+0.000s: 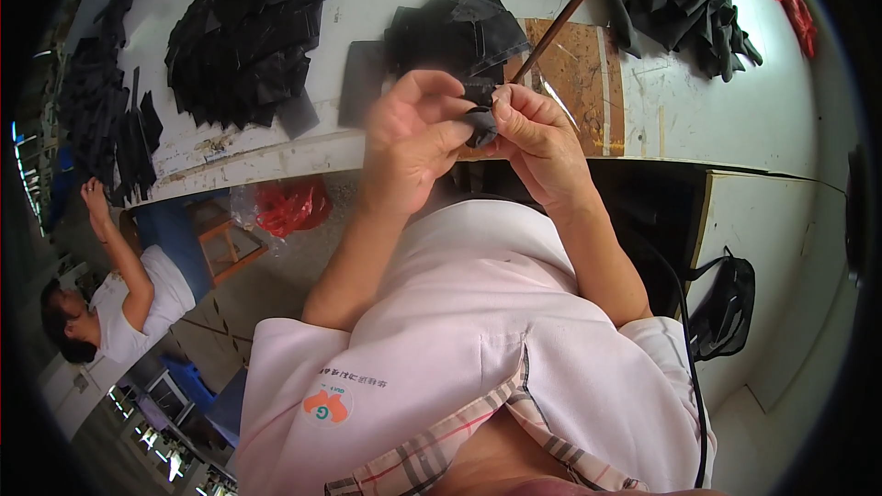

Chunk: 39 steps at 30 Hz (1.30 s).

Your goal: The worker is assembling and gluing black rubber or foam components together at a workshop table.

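Over the edge of the white worktable (276, 161), the left hand (412, 142) and the right hand (537, 142) are drawn together, both pinching a small folded piece of black fabric (481, 124) between them. The right hand also grips a thin brown wooden stick (549, 37) that slants up and away over a brown wooden board (579, 83). Heaps of black fabric pieces (248, 32) lie on the tabletop behind. At far left, another person in a white shirt (138, 303) has one arm raised.
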### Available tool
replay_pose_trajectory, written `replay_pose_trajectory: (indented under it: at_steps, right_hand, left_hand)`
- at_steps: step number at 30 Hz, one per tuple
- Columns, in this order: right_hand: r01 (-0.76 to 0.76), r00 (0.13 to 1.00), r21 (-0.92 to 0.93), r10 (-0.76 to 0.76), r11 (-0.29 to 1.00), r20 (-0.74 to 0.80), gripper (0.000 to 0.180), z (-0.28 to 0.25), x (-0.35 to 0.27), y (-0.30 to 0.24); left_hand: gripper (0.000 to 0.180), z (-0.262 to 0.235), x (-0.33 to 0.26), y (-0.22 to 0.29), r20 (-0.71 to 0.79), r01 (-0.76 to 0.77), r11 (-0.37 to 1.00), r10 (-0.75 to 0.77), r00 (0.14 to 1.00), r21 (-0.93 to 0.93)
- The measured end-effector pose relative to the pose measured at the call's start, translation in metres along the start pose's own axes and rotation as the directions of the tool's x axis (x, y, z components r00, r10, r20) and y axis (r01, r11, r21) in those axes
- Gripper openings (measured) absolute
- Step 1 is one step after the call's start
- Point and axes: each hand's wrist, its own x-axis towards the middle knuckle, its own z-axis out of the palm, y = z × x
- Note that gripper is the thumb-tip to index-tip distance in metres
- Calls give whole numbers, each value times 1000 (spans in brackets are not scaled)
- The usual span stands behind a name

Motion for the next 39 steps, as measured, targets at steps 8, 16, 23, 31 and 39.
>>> replay_pose_trajectory:
  at_steps: [8,16,23,31,39]
  right_hand:
    - [321,943,-118,-305,940,135,15,-3,-9,-25]
    - [536,822,-548,-544,643,165,11,25,-23,-70]
    - [477,872,-537,-449,695,194,22,42,-14,-118]
    - [97,993,-323,-73,941,88,28,-18,21,-75]
    - [227,972,-461,-172,858,158,32,13,24,-103]
  left_hand:
    - [35,31,-9,6,115,-184,886,149,982,425]
    - [9,52,9,-3,204,-599,585,600,773,547]
    - [13,66,35,45,444,24,967,95,891,-255]
    - [15,18,67,1,390,412,801,-246,887,-434]
    - [12,39,58,21,433,428,446,-97,896,-786]
